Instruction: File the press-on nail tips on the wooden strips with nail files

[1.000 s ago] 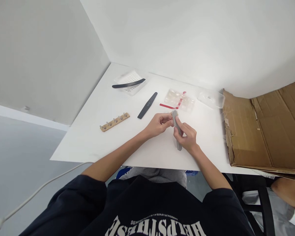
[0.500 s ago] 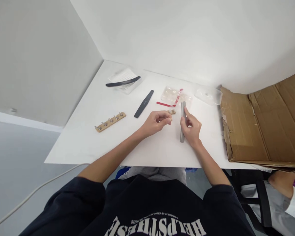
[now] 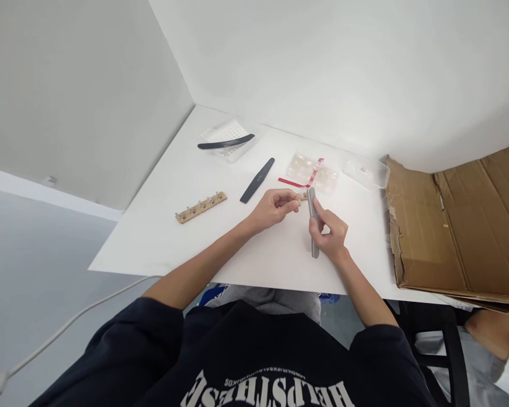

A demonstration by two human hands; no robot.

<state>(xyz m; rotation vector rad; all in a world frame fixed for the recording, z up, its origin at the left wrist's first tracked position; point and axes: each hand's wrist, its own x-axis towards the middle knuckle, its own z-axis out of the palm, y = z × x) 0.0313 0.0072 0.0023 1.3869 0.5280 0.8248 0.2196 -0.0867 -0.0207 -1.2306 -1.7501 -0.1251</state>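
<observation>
My left hand (image 3: 276, 208) is closed in a pinch above the table; whatever sits between its fingertips is too small to name. My right hand (image 3: 330, 230) grips a grey nail file (image 3: 314, 213), thumb and fingers along its sides. The file stands nearly lengthwise to me, its far end close to my left fingertips; whether they touch I cannot tell. Behind those fingertips shows the end of a small wooden piece with metal fittings (image 3: 304, 196), mostly hidden. To the left lies a wooden strip with several metal clips (image 3: 201, 208). A dark grey nail file (image 3: 257, 180) rests beyond my left hand.
A curved black file (image 3: 226, 142) lies across a clear box with a white grid (image 3: 233, 131). Clear plastic packaging (image 3: 299, 165) with red strips (image 3: 292, 182) and a transparent lid (image 3: 368, 172) sit farther back. An open cardboard box (image 3: 453, 226) stands right, near a seated person's arm (image 3: 487, 333).
The grey nail file has shifted toward me and its far end has come nearer my left fingertips. My left hand keeps its pinch. The whole view has turned slightly.
</observation>
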